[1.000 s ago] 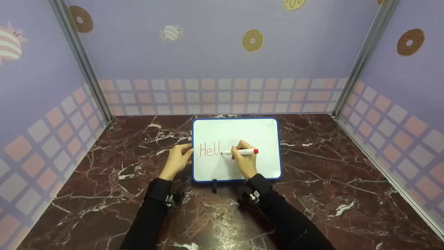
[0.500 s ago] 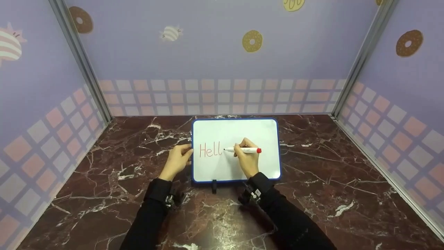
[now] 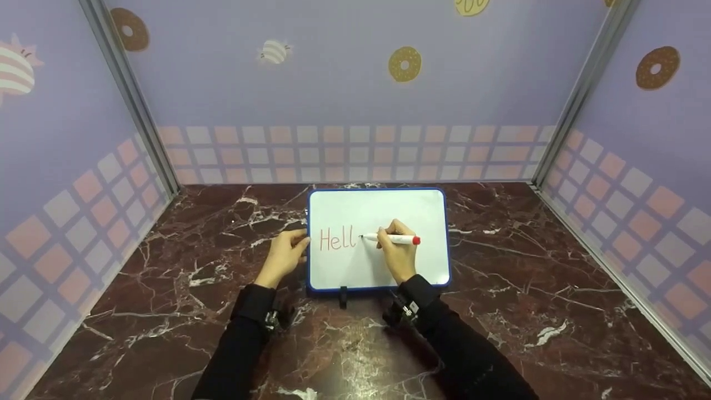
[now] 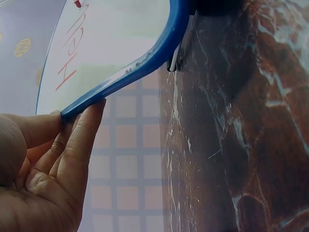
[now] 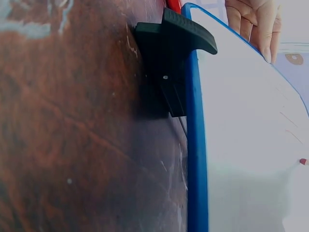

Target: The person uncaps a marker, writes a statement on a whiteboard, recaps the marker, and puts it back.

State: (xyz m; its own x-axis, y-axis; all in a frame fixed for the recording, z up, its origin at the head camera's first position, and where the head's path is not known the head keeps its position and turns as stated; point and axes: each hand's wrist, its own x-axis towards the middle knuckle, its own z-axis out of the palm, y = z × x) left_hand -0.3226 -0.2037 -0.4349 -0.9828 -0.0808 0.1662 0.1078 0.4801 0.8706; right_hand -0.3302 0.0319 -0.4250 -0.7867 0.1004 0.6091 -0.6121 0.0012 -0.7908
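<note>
A whiteboard (image 3: 377,208) with a blue frame leans upright on the marble-patterned table. Red handwriting (image 3: 336,239) on its left half reads "Hell". My left hand (image 3: 283,255) pinches the board's left edge, thumb in front and fingers behind, as the left wrist view shows. In my right hand (image 3: 399,255) is a white whiteboard marker (image 3: 404,239) with a red end, gripped like a pen. Its tip points left, right at the board's surface just beyond the last "l". The right wrist view catches only the marker's tip (image 5: 303,161) at its edge.
A black stand (image 5: 181,38) supports the board's lower edge. Something red (image 5: 174,6) shows behind the frame in the right wrist view. Purple patterned walls (image 3: 355,94) close off the table (image 3: 222,344) at the back and both sides.
The right hand has moved a little rightward and up with the marker, from the foot of the last "l" to beside it. My left hand keeps its hold on the board.
</note>
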